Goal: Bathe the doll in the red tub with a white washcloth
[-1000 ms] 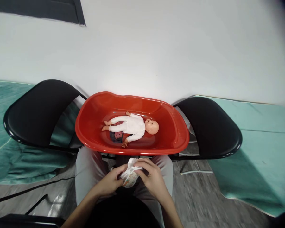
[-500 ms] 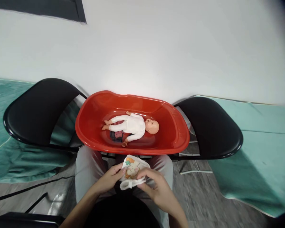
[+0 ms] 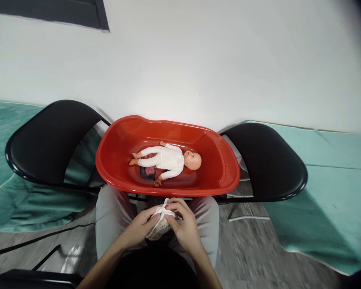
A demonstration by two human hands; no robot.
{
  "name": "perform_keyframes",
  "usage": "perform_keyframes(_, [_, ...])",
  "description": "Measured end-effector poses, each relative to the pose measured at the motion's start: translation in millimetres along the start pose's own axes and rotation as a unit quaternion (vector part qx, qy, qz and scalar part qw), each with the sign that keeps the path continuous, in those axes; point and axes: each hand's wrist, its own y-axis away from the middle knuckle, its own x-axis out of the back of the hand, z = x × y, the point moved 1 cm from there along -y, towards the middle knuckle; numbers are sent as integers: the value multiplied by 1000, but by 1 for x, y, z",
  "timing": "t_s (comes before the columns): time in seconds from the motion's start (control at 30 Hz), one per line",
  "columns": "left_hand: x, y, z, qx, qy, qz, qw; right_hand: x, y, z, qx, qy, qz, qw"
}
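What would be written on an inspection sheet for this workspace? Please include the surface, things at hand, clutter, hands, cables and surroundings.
Surface: red tub sits between two black chairs; what supports it is hard to see.
Things at hand: printed white cloth item, bunched; white-clad doll lying in the tub.
Clutter: dark patch with a pink figure beside the doll's leg, on the tub bottom.
Hands: left hand and right hand both grip the cloth item.
Cables: thin black line, probably a cable, at picture left.
Surroundings: white wall, green sheets, grey floor.
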Motion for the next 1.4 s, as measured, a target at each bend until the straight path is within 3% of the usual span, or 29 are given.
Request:
perform_keyframes(0.33, [0,-2,-2,6,29,21,999,-10,9,18,32,2,73,997])
perform_keyframes(0.47, [4,2,-1,21,17,30,999,-4,9,26,-10,-101,80,992])
perform_keyframes(0.63, [0,9,12,5,-56,-11,998,3,9,25,-25,-154,55,986])
perform_keyframes(0.9, [-1,15,32,-15,-127,54,990,16,14,8,11,-138,-5,990])
perform_keyframes(1.1, [3,9,13,13,-42,104,994,16,21,-5,3,3,-75,997])
perform_keyframes(1.23, [6,7,3,-10,-42,144,989,13,26,-15,-1,11,-137,991])
perform_keyframes(1.4, [5,14,14,-26,-79,98,992,12,23,-6,-46,-60,-92,993])
